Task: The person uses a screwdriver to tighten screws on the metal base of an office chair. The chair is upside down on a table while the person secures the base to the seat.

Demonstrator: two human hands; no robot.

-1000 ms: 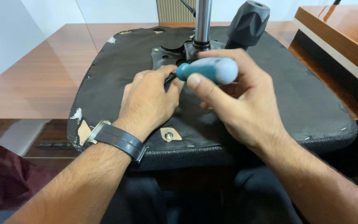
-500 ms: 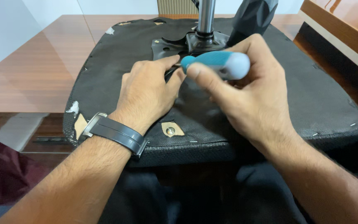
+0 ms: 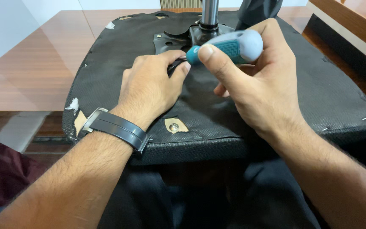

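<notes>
An upturned office chair seat (image 3: 327, 93) covered in black fabric lies in front of me, its metal column (image 3: 209, 12) rising at the far middle. My right hand (image 3: 255, 89) grips a screwdriver (image 3: 229, 46) with a teal and white handle, held nearly level over the seat. My left hand (image 3: 151, 87) rests knuckles-up on the seat with its fingertips curled around the screwdriver's dark shaft near the tip; the tip itself is hidden. A grey watch (image 3: 115, 127) sits on my left wrist. A screw (image 3: 174, 126) shows in a tan patch at the seat's near edge.
The seat rests on a glossy brown wooden table (image 3: 30, 72). A black metal bracket (image 3: 170, 40) surrounds the column's base. A dark chair part (image 3: 257, 8) stands behind the column. A wooden ledge (image 3: 352, 25) runs along the right. Torn fabric shows at the seat's left corner (image 3: 75, 112).
The view has dropped and closed in, so seat and hands appear larger. The screwdriver handle has shifted right and tilted a little upward; both hands stay on the tool.
</notes>
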